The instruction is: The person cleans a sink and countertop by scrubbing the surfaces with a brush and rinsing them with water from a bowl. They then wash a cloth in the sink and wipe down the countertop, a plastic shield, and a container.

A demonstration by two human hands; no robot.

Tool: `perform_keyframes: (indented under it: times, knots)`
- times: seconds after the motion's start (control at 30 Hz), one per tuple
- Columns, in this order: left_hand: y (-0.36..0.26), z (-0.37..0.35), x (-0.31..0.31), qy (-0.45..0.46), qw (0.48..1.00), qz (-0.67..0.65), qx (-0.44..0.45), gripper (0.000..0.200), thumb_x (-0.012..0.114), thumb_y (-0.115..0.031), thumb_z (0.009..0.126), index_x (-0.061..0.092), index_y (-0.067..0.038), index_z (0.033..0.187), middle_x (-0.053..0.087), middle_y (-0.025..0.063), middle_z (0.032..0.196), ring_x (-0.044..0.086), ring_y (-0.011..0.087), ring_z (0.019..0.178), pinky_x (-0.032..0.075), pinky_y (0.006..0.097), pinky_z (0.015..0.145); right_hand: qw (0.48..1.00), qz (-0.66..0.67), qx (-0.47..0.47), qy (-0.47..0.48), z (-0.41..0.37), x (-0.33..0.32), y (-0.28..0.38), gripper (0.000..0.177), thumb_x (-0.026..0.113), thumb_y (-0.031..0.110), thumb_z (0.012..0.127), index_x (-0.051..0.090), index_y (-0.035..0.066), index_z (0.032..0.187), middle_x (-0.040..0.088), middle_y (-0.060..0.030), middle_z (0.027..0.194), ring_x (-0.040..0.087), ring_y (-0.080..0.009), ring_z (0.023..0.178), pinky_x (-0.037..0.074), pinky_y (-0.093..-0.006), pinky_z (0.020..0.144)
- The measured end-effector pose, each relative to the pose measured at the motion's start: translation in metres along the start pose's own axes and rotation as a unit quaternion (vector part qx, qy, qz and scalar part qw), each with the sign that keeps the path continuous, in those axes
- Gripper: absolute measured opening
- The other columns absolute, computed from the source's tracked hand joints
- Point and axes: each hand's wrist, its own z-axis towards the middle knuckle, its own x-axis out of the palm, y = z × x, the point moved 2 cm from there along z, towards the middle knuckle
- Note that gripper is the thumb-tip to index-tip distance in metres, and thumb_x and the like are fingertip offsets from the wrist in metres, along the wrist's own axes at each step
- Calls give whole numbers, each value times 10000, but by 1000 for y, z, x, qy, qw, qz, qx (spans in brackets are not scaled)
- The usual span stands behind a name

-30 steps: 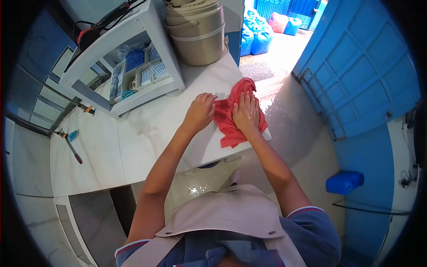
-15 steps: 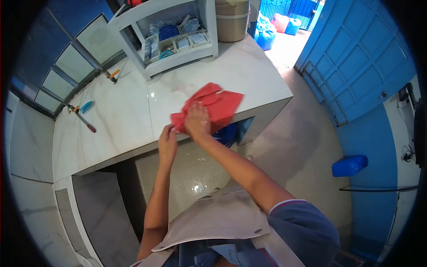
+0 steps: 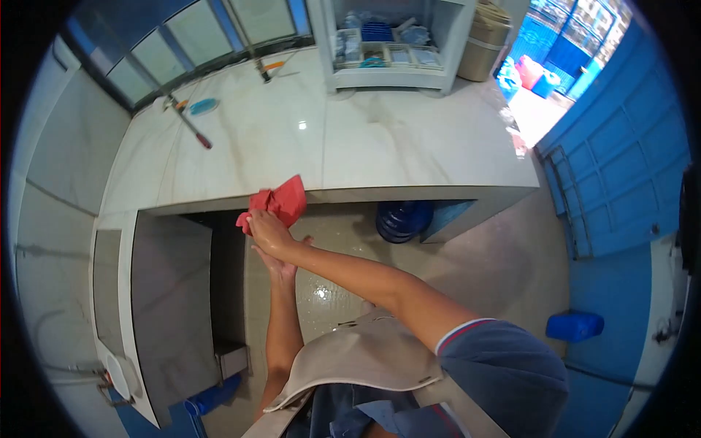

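A crumpled red cloth (image 3: 286,201) is bunched in my right hand (image 3: 272,235), its loose corner sticking up at the front edge of the white marble-look counter (image 3: 409,157). My right fingers are closed round the lower part of the cloth. Just beneath and partly hidden by it is my left hand (image 3: 283,269), close to or touching the right wrist. Its visible fingertips stick out on either side, apart, and no object shows in them.
On the counter's back stand a white cabinet (image 3: 394,79) of small packs and a beige bucket (image 3: 483,44). A red-handled tool (image 3: 197,135) and a blue oval item (image 3: 203,106) lie left. Below are a blue water bottle (image 3: 401,221) and a wet floor (image 3: 328,281).
My view has turned left. The cloth, spread on the counter under my right hand before, is now gathered in it and drawn to the front edge. My left hand has moved beneath the right.
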Motion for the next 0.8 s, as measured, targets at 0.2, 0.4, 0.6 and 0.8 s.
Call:
perform_keyframes:
  times: [0.2, 0.4, 0.6, 0.8]
  knots:
    - [-47, 48, -95, 261, 933, -248, -7, 644, 343, -647, 838, 520, -84, 1095, 564, 125, 1090, 518, 307, 1027, 419, 470, 904, 952, 277, 121, 49, -47, 14, 40, 213, 338, 66, 894, 497, 2, 1020, 570, -234, 803, 578, -328, 817, 426, -406, 760]
    - [-91, -7, -25, 14, 989, -37, 140, 425, 404, -440, 898, 547, -57, 1014, 600, 122, 995, 576, 300, 920, 455, 433, 870, 967, 237, 29, 89, -66, 25, 17, 521, 583, 331, 852, 407, 56, 1259, 414, -163, 1277, 395, -251, 1212, 329, -360, 984]
    - [-95, -24, 24, -1, 984, 122, 128, 344, 350, -223, 912, 544, -8, 1097, 601, 147, 1051, 567, 298, 996, 443, 423, 902, 761, 632, 141, 28, -32, -11, 45, 462, 642, 318, 810, 517, 47, 1164, 542, -72, 1127, 516, -152, 1026, 403, -290, 894]
    - [-92, -83, 44, 99, 994, 38, -27, 425, 400, -332, 912, 464, -36, 1211, 508, 152, 1217, 532, 276, 1085, 454, 428, 899, 854, 447, 164, 210, -12, -21, 36, 282, 637, 297, 799, 571, 76, 962, 566, -13, 870, 523, -93, 816, 426, -249, 746]
